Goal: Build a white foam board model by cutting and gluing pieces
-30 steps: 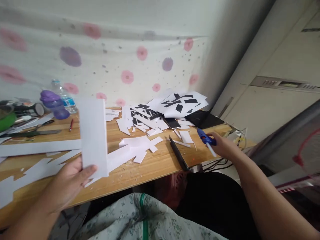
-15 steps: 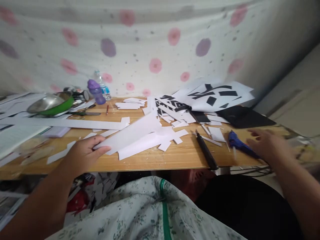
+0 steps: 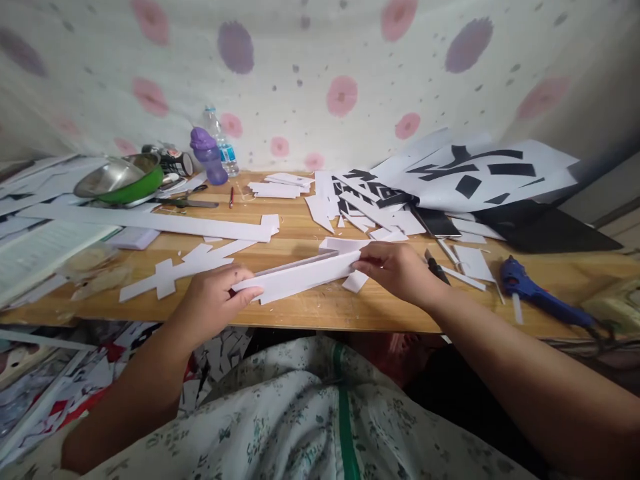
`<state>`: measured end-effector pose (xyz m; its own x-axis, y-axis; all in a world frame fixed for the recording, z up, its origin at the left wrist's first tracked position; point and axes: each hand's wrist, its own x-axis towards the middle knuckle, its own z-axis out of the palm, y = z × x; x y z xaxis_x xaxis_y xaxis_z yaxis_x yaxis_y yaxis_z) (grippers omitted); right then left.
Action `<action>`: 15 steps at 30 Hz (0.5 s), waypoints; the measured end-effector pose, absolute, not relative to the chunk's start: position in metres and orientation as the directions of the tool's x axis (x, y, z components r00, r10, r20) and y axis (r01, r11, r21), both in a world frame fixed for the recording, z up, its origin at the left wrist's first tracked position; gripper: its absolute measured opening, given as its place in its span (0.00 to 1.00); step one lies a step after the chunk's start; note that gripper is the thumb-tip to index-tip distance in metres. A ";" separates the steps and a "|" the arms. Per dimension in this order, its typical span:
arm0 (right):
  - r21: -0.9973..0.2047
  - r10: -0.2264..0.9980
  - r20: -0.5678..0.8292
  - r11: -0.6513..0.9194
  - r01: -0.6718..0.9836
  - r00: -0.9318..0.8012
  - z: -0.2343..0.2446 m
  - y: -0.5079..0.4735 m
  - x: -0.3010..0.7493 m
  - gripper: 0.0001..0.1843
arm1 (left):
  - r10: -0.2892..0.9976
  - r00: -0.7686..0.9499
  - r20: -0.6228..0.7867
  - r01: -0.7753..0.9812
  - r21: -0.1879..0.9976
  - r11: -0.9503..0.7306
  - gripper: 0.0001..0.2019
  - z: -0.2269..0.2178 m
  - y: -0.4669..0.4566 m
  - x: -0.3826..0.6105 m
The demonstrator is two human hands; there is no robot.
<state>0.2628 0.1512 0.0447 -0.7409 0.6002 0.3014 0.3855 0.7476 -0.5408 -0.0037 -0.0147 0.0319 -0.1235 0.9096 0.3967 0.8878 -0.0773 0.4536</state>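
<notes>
Half-hiding white cutout (image 3: 355,282): held white strip (image 3: 306,279)

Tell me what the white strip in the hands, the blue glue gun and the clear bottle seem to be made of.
White strip: probably matte card or foam board; it looks flat and stiff, though its core is unclear.
Blue glue gun: likely hard plastic, suggested by its evenly coloured, moulded-looking body.
Clear bottle: apparently thin, glossy plastic, see-through with bright highlights.

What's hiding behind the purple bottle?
A clear bottle peeks out above and to the right. The purple bottle covers its lower left part, so that can't be seen.
</notes>
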 end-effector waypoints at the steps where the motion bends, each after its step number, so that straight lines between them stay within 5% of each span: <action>1: -0.573 0.618 0.300 0.726 0.381 -0.727 0.040 0.154 0.261 0.10 | 0.911 -0.136 0.389 0.874 0.481 -0.075 0.10 0.030 -0.014 -0.004; 8: -0.703 0.790 0.288 0.558 0.441 -0.541 0.011 0.163 0.254 0.09 | 0.922 -0.232 0.309 0.625 0.774 -0.102 0.08 0.004 -0.013 -0.015; 15: -0.738 0.844 0.298 0.500 0.453 -0.446 -0.015 0.154 0.248 0.08 | 0.841 -0.143 0.521 0.595 0.724 -0.348 0.05 -0.016 -0.007 -0.023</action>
